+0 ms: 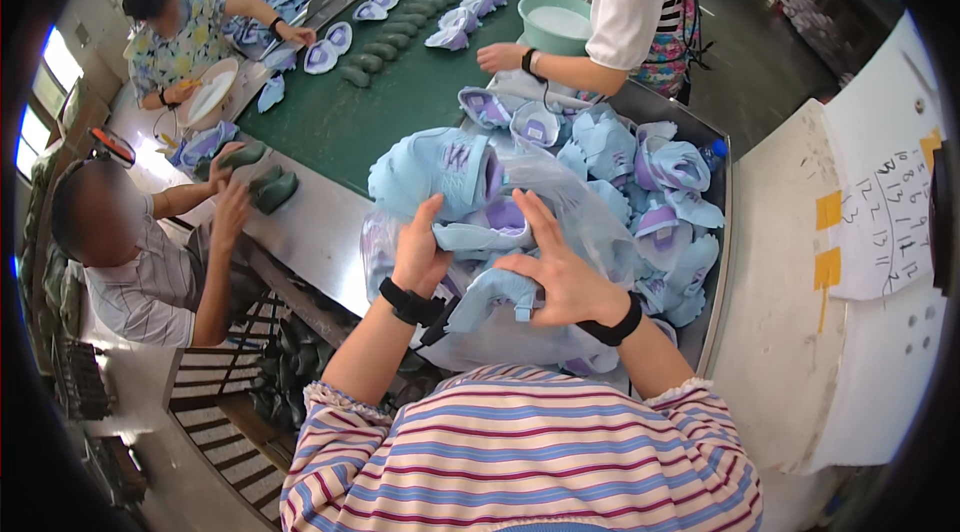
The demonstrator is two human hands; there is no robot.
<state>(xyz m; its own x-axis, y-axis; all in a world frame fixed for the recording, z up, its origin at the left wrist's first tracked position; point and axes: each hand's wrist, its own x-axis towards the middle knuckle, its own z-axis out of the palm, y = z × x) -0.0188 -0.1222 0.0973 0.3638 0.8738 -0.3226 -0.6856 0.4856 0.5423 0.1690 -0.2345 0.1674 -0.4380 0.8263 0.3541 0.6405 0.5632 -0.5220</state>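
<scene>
Head view: the left grip [418, 257] pinches a pale-blue shoe upper [470, 238]; the right grip [574, 284], two fingers extended, clasps a second upper [488, 296] beside clear plastic [556, 184].

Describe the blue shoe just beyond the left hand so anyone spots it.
From the long green table, come to its near end, where the left hand is. The light-blue shoe sits just beyond those fingertips. Unlike its neighbours, it shows a full, rounded toe pointing left.
</scene>
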